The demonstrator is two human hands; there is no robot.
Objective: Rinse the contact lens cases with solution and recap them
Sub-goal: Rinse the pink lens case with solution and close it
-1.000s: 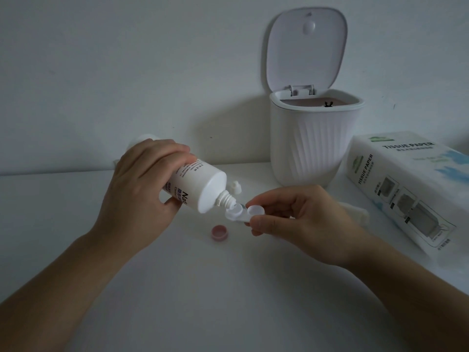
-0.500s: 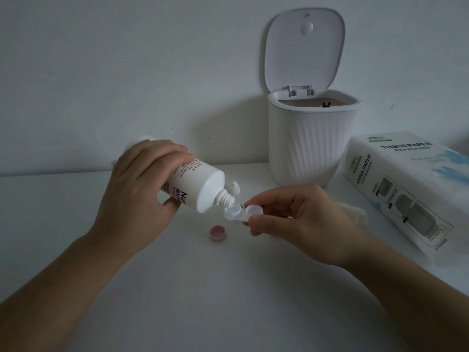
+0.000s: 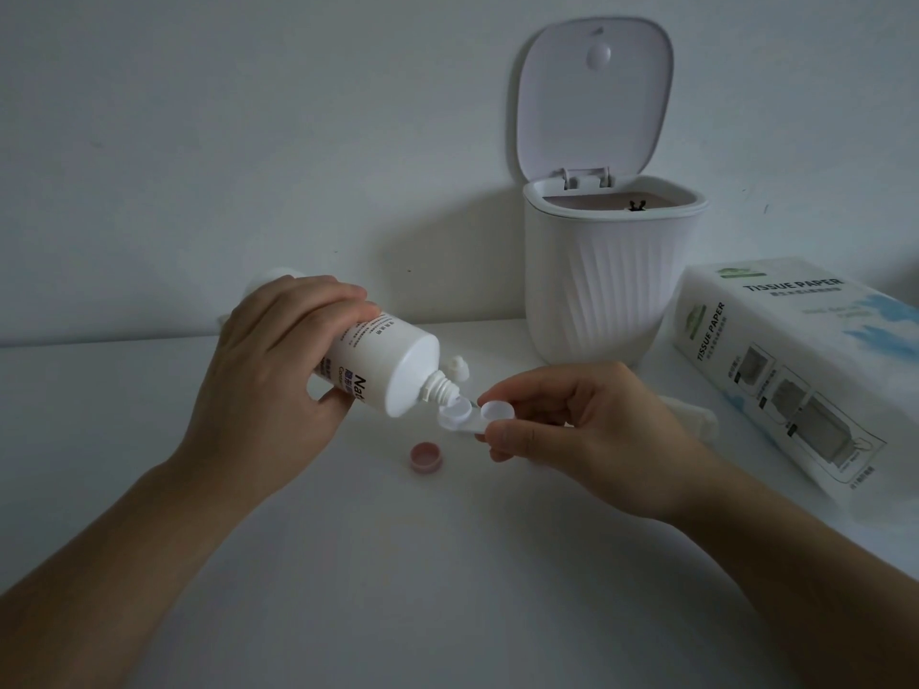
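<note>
**Filling the first well of the lens case**

The left hand (image 3: 268, 370) is wrapped around the solution bottle (image 3: 383, 370), which is tilted so that its nozzle (image 3: 440, 392) points down toward 4 o'clock. The nozzle tip stands just above the near well of the contact lens case (image 3: 467, 417), very close to its rim; I cannot tell if it touches. The right hand (image 3: 587, 430) pinches the case at its 3 o'clock end, thumb below and fingers above, and keeps it nearly level above the table (image 3: 447, 564).

To do this step well, I think the bottle should be squeezed gently, so the liquid fills the well without jumping over the rim. The nozzle is better kept a little off the plastic, for cleanliness. The case should stay flat. The second well, near the fingertips, looks uncovered too and probably needs the same.

One pink cap (image 3: 426, 456) lies on the table at 6 o'clock from the case, just beside it. The small bottle cap (image 3: 457, 368) stands at 12 o'clock, behind the nozzle, and can be knocked over easily.

For moving: the bin (image 3: 611, 285), its lid standing open, is at 1 o'clock, and the tissue paper box (image 3: 795, 370) is at 3 o'clock, near the right forearm. At 6 and 9 o'clock I see only bare table.
</note>
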